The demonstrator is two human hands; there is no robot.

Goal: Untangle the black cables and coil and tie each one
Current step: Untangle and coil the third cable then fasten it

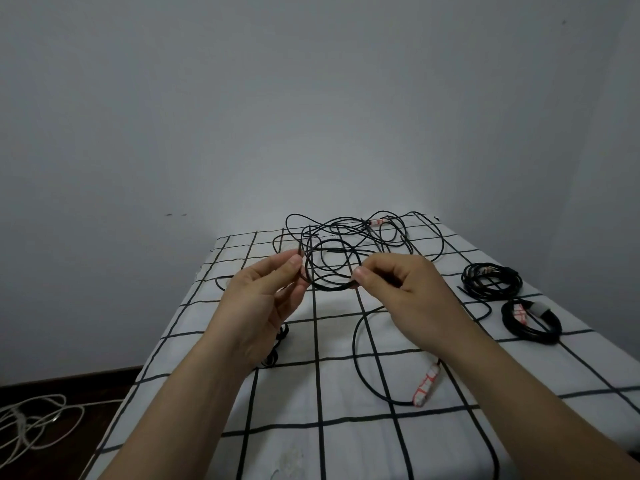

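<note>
Both hands, the left (266,299) and the right (401,292), pinch opposite sides of a small cable loop (329,268) above the checked tabletop (339,393), with the tangle (363,233) behind.

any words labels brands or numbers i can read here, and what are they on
No text is readable anywhere.
Red-and-white wrap on the loose cable: red marks only, too blurred to read.
Second wrap on the tied coil: unreadable.
Small wrap in the far tangle: too small.
Cable loop pinched by left hand and right hand: no marking visible.
Checked cloth: grid lines only.
</note>
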